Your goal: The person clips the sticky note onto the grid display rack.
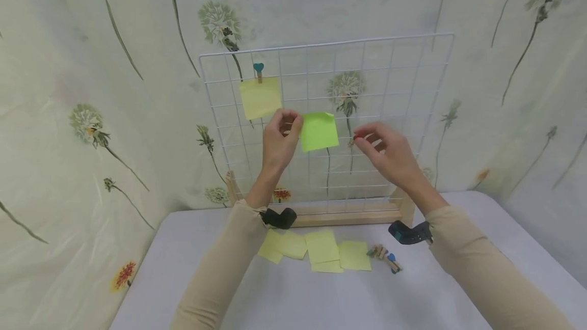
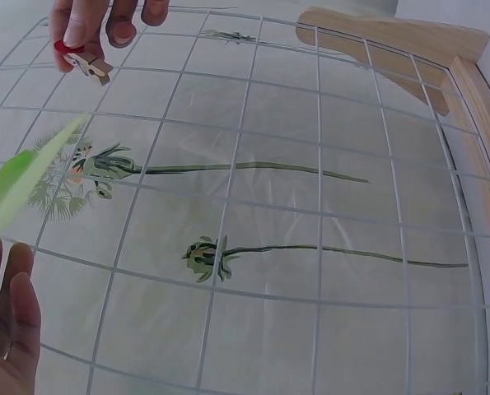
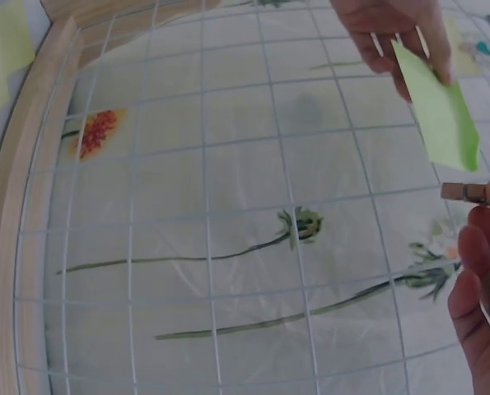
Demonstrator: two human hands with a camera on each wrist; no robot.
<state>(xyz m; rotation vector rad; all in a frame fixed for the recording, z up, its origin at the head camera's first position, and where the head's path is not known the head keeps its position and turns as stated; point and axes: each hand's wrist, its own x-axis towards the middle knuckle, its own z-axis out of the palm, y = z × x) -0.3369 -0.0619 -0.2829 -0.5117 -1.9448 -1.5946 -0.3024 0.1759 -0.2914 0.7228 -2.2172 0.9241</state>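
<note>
My left hand [image 1: 281, 139] pinches the left edge of a bright green sticky note [image 1: 319, 132] in front of a white wire grid [image 1: 380, 97]. To its right, my right hand [image 1: 387, 153] pinches a small wooden clothespin [image 3: 463, 192] with a red end between thumb and forefinger. In the right wrist view the clothespin's tip points toward the note, a short gap from its lower corner. Up on the grid's left part hangs a yellow sticky note [image 1: 260, 98], held by a clothespin with a teal heart [image 1: 259, 67].
The grid stands in a wooden base [image 1: 348, 218] on a white-covered table [image 1: 293, 299]. Several yellow sheets [image 1: 322, 246] lie before it, beside a small pile of clothespins [image 1: 385, 257] with coloured hearts. Behind hangs a dandelion-print curtain [image 1: 137, 24].
</note>
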